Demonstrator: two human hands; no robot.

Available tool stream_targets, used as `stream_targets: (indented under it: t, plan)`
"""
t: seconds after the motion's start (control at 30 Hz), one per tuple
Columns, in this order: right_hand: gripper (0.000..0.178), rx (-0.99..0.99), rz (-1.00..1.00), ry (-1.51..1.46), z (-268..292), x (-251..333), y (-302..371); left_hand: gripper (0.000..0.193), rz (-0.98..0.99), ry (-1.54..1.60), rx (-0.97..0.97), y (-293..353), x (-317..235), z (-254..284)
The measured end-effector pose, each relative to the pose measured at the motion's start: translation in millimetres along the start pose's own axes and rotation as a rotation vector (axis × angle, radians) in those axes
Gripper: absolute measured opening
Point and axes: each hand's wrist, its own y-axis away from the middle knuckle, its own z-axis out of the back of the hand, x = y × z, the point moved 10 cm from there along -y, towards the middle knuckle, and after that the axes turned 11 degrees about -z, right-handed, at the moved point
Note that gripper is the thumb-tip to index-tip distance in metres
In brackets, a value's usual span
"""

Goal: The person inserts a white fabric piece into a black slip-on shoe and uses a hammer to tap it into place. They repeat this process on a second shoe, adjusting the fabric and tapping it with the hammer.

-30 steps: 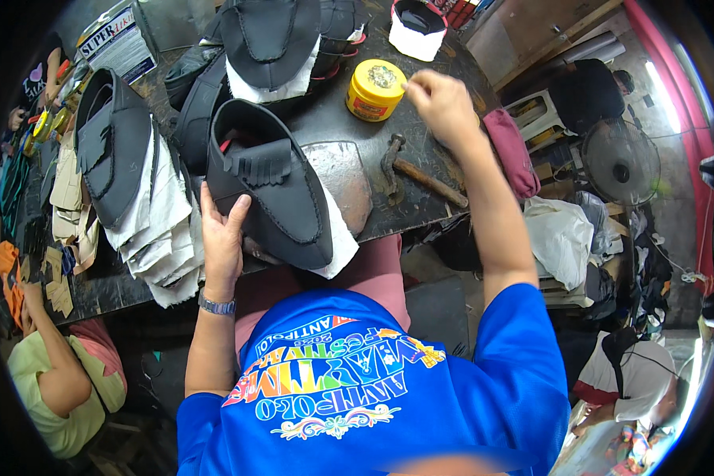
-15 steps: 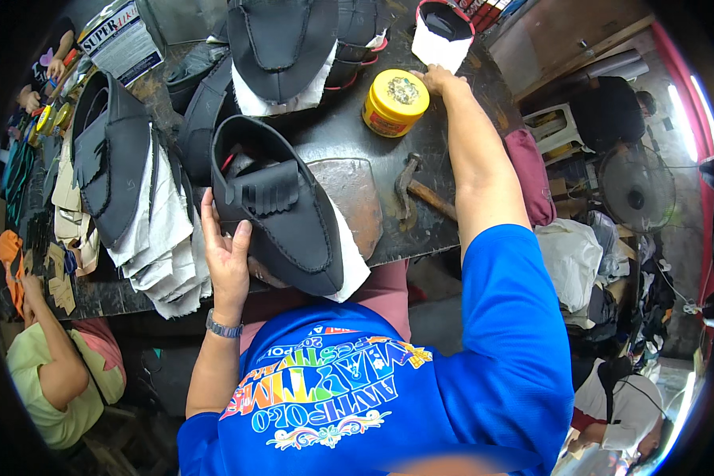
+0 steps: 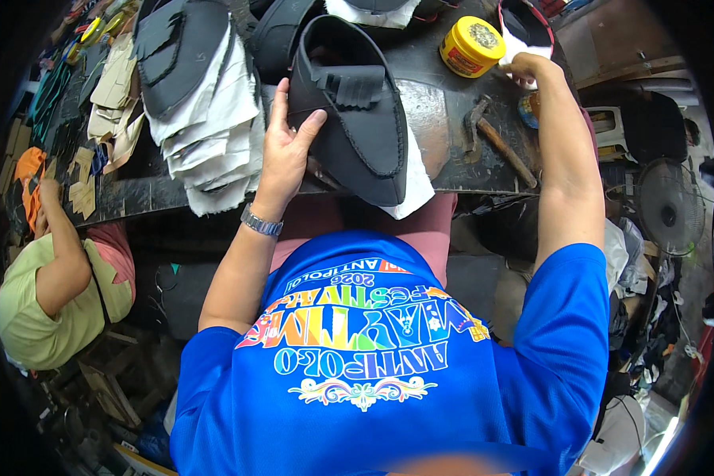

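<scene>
Nearest the camera, the left hand (image 3: 284, 151) lies against the side of a black shoe upper (image 3: 357, 111), fingers spread and the thumb hooked over its edge, steadying it at the near edge of the dark, worn workbench (image 3: 444, 170). The upper is matte black leather with a fringed flap across the top, a stitched seam round the toe and a white fabric lining (image 3: 411, 186) showing beneath its tip. It sits on a rounded metal plate (image 3: 428, 107), scuffed and dull. Just right of that lies a hammer (image 3: 492, 139) with a wooden handle. To the left, a stack of white lining pieces (image 3: 206, 131) carries another black upper (image 3: 178, 47). Farther back, the right hand (image 3: 523, 67) reaches to a white-walled cup (image 3: 527, 24) with a dark inside; whether its fingers grip or merely touch the wall cannot be told. Beside it stands a round yellow tin (image 3: 472, 45), lid on. Compared with half a second ago, the right hand has gone from beside the yellow tin to the cup, while the left hand keeps the same hold on the upper. At the far left sits another person in a pale green shirt (image 3: 32, 317).
</scene>
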Motion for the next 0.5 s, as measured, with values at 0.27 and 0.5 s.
stream_targets:
  t: [0.27,0.5]
  plan:
    - [0.034,-0.737,0.197,-0.523,83.1,17.6,212.2,0.084,0.113,0.005,0.098,1.9,-3.1,-1.1]
    - [0.035,-0.986,1.087,-0.525,-17.1,167.0,414.6,0.088,0.173,-0.083,0.159,-2.0,3.3,-5.2]
